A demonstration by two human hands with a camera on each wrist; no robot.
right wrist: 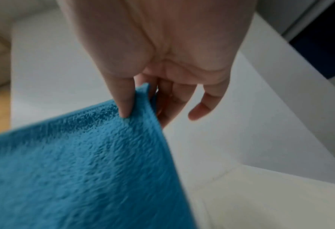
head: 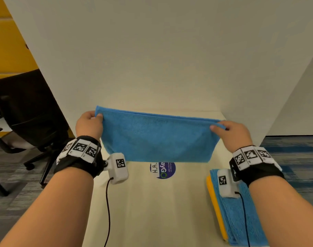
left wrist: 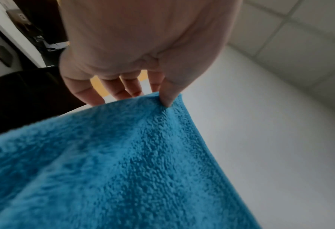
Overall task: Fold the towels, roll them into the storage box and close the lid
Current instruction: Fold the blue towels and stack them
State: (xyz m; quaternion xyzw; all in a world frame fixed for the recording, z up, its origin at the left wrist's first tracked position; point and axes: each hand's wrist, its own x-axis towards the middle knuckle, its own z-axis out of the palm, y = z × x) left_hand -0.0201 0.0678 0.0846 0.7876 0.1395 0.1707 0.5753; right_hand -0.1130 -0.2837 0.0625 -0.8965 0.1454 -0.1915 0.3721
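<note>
Head: you hold blue towel (head: 157, 138) doubled above tabletop (head: 152, 202) centre; left hand (head: 89, 124), right hand (head: 231, 133) pinch top corners. Folded stack (head: 228, 207) at right edge; box unseen. Early stage.
Left wrist: thumb (left wrist: 169, 94) pinches corner.
Right wrist: thumb (right wrist: 124, 99) pinches corner; other fingers loose.

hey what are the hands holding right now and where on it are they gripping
Both hold one blue towel, lifted above the table. The left hand pinches its upper left corner, the right hand its upper right corner.

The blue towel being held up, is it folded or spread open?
Folded: the blue towel shows doubled edges along its top, pinched by the left hand and right hand.
</note>
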